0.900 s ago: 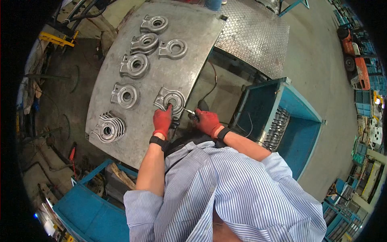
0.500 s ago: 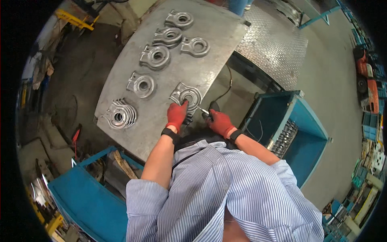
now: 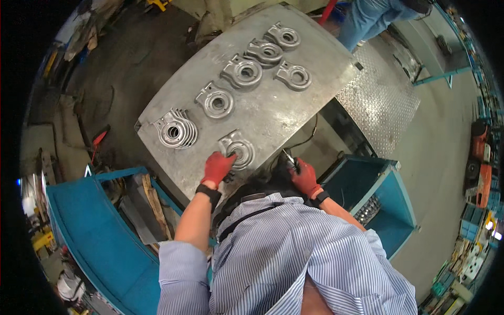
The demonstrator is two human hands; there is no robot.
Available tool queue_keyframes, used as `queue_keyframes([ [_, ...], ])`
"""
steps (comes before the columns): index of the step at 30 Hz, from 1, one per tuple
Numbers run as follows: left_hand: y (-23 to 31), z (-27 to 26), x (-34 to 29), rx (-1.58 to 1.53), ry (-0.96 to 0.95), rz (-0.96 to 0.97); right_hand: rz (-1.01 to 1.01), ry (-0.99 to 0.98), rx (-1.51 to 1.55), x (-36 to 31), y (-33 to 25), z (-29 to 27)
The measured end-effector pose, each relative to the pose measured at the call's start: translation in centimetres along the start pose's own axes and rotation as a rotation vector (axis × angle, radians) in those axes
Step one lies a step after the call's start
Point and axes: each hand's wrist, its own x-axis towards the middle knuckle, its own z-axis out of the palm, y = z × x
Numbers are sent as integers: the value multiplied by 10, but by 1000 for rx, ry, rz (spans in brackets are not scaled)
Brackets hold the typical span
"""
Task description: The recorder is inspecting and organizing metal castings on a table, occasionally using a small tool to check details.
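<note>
A round metal casting [image 3: 244, 146] with a flat lug lies on the near part of the steel table [image 3: 283, 113]. My left hand [image 3: 218, 168], in a red glove with dark fingers, grips its near left side, one finger at the central ring. In my right hand [image 3: 304, 178], gloved the same way, is a slim silver-tipped tool [image 3: 290, 158], held beyond the table's right edge and apart from the casting. Its exact kind is unclear, since my fingers cover the rear part.
A stack of similar castings [image 3: 176, 130] stands at the table's left; several single ones [image 3: 216, 101] form a row toward the far side. A blue bin [image 3: 401, 194] with metal parts is right, another blue bin [image 3: 105, 231] left. A person's jeans [image 3: 365, 23] show at the far edge.
The view has shifted, so the table sits farther right. My right hand has drawn the tool away from the casting's rim. My left hand stays on the casting. More of the other person shows.
</note>
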Motion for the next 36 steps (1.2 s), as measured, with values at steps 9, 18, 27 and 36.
queue_keyframes([
  [9, -82, -38, -23, -261, 147, -374, -131, -28, 73, 16, -7, 1],
  [18, -117, -44, 23, -239, 272, -433, -43, -64, 50, 13, -14, -3],
  [27, -169, -66, 64, 173, 126, -16, 44, 9, 45, -6, 8, -7],
  [36, 7, -138, 0, -80, 443, -272, 165, 56, 171, -10, 1, -49],
])
